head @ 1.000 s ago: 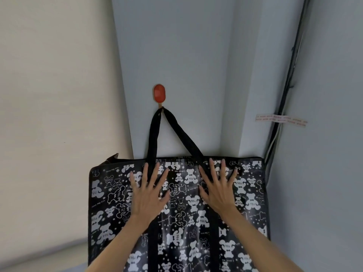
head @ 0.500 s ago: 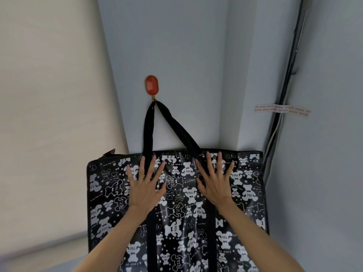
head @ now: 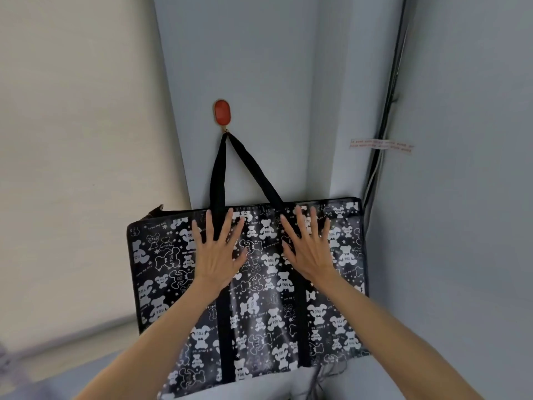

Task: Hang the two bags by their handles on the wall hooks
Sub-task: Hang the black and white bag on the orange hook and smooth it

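Bear-print bag (head: 251,284) hung by black handle (head: 230,168) from red wall hook (head: 221,112), left hand (head: 217,254) and right hand (head: 310,249) still pressed flat, fingers spread, gripping nothing; pose unchanged from earlier, one bag hung, second unseen.

Bare wall (head: 259,53) above hook (head: 221,112) open to you; cables (head: 386,111) crowd corner right of bag (head: 173,269).

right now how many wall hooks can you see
1. The red oval wall hook sits on the grey wall panel above the bear-print bag, whose black handle hangs from it. Others may lie outside the view.
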